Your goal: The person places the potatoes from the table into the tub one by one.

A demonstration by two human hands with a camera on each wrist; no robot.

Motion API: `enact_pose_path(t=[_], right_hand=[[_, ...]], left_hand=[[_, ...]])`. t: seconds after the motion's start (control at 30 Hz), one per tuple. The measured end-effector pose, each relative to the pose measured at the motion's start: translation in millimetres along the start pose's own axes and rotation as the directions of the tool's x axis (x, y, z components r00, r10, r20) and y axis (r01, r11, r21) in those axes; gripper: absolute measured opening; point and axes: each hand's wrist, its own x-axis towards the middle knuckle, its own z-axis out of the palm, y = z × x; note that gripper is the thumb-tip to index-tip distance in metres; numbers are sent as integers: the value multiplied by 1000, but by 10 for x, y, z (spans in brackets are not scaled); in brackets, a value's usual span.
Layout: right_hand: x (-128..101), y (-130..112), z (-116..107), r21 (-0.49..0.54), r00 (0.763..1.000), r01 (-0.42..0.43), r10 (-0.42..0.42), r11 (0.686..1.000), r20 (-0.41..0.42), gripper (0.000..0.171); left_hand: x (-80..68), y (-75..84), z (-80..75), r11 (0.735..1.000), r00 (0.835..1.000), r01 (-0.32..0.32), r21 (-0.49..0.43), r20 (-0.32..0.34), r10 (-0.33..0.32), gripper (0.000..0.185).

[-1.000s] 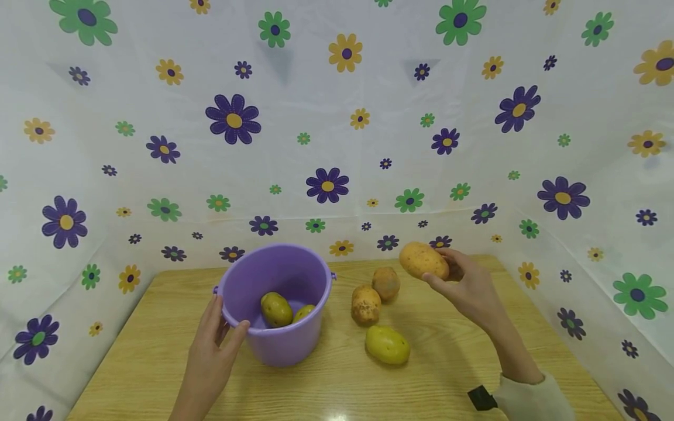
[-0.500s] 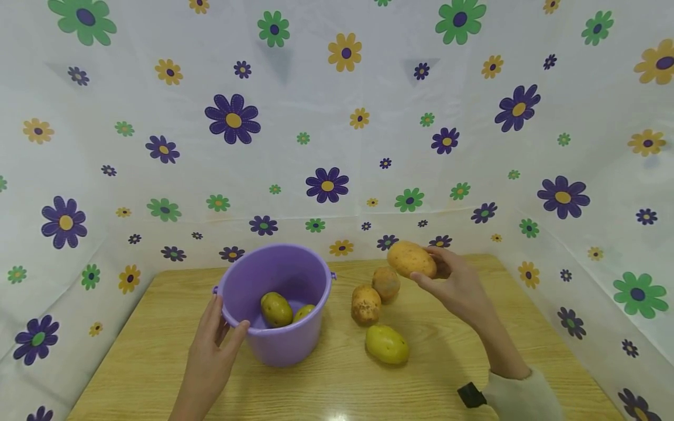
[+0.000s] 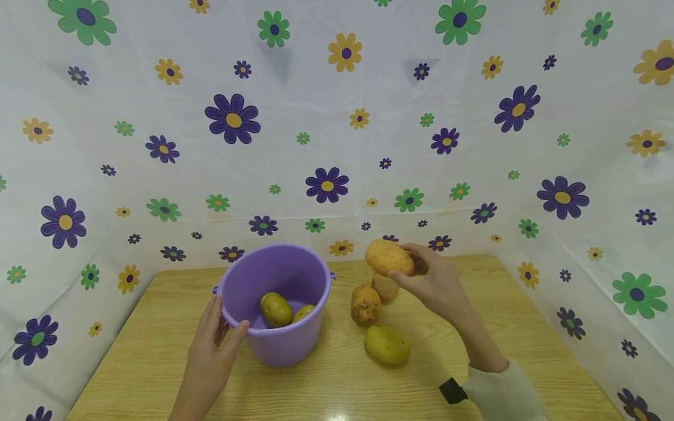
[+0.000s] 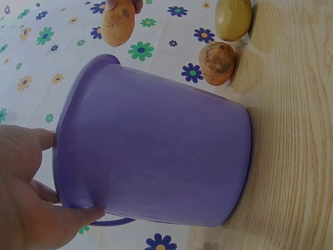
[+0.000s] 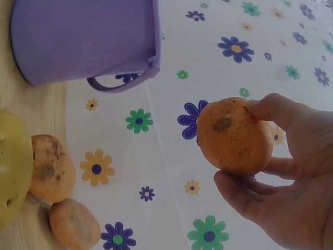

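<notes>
A purple bucket (image 3: 284, 345) stands upright on the left half of the table, with two green-skinned potatoes (image 3: 276, 310) visible inside. My left hand (image 3: 210, 351) holds the bucket at its rim, thumb on the near edge and fingers round the left side. Raised above the table to the right of the bucket, a tan potato (image 3: 387, 257) is gripped between the thumb and fingers of my right hand (image 3: 434, 283). Below it on the table sit two brownish potatoes, one nearer (image 3: 365, 305) and one farther back (image 3: 385, 287), partly covered by the held one. A green potato (image 3: 387, 345) lies closer to me.
The wooden table (image 3: 326, 392) ends at a white flower-printed sheet (image 3: 337, 152) that rises behind and on both sides. The bucket's handle (image 5: 122, 86) hangs down beside its wall in the right wrist view. A small black object (image 3: 453, 390) is at my right sleeve.
My right hand has moved left with the tan potato, closer to the bucket, and the potato now overlaps the farther brownish one. My left hand and the bucket have stayed put.
</notes>
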Motion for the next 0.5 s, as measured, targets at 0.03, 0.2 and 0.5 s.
enact_pose_path(t=[0.03,0.2,0.5], right_hand=[[8,-13,18,4,1000,-2,2,1000,5,57],[52,-78,107,33,1000,-2,1,999,25,58],[142,-218,280,57,999,11,-13,998,44,60]], left_hand=[[-1,3,-1,1000,1000,4,3,1,-4,83],[1,12,-5,1000,1000,11,17,5,-11,84],[10,0,-5,1000,1000,6,18,4,-6,84]])
